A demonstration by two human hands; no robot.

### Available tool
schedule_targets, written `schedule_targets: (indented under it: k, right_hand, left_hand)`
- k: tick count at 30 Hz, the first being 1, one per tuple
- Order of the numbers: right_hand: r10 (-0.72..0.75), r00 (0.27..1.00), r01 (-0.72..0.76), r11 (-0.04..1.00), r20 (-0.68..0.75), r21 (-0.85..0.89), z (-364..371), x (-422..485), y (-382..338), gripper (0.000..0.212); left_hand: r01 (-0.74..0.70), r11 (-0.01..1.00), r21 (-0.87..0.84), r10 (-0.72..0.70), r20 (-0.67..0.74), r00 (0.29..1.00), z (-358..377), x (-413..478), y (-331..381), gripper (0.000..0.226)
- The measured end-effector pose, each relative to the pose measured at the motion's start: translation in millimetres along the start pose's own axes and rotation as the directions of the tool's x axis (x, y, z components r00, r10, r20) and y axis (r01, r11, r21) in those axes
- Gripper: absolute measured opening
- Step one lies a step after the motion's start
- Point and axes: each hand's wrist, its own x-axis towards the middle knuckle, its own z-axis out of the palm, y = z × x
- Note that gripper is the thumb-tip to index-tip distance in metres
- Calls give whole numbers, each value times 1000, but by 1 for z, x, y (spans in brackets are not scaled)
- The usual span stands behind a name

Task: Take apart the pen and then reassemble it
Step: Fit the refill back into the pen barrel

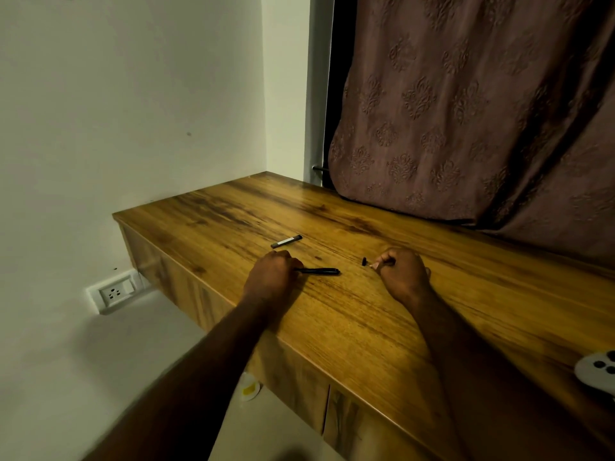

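A: Wooden table (332, 327) by the curtain (466, 111), what have you got?
B: My left hand (271, 272) grips the black pen body (321, 271); my right hand (404, 272) pinches a thin piece (374, 265), likely the refill.
A: Risks?
B: I'd watch the small black bit (364, 260) and grey sleeve (286, 241). No tray holds them; they lie loose, so a nudge could roll them off the edge

Two hands show, one left hand (271, 276) and one right hand (404, 274), plus three pen pieces, namely one grey tube (286, 241), one long black piece (320, 271) and one small black bit (364, 260), one wooden counter (349, 327), one curtain (466, 111) and one wall socket (114, 292).
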Motion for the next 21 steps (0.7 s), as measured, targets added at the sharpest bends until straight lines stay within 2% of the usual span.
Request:
schedule_targets:
  k: [6, 11, 15, 19, 21]
  right_hand:
    - [-31, 998, 36, 995, 47, -97, -1, -3, -2, 24]
    - [-15, 997, 20, 998, 80, -61, -3, -3, -2, 22]
    - [-26, 996, 29, 999, 86, -31, -4, -2, 0, 12]
    - [-30, 987, 1, 984, 157, 180, -7, -2, 3, 10]
    - [-8, 1000, 3, 953, 17, 304, -8, -5, 1, 8]
  left_hand:
    - [-33, 999, -11, 33, 22, 999, 2, 0, -5, 17]
    - [-39, 999, -37, 40, 26, 999, 2, 0, -7, 16]
    - [-35, 998, -53, 38, 52, 998, 2, 0, -7, 22]
    - [-34, 996, -79, 39, 66, 997, 1, 1, -5, 32]
    - [-41, 996, -82, 47, 71, 996, 1, 1, -5, 31]
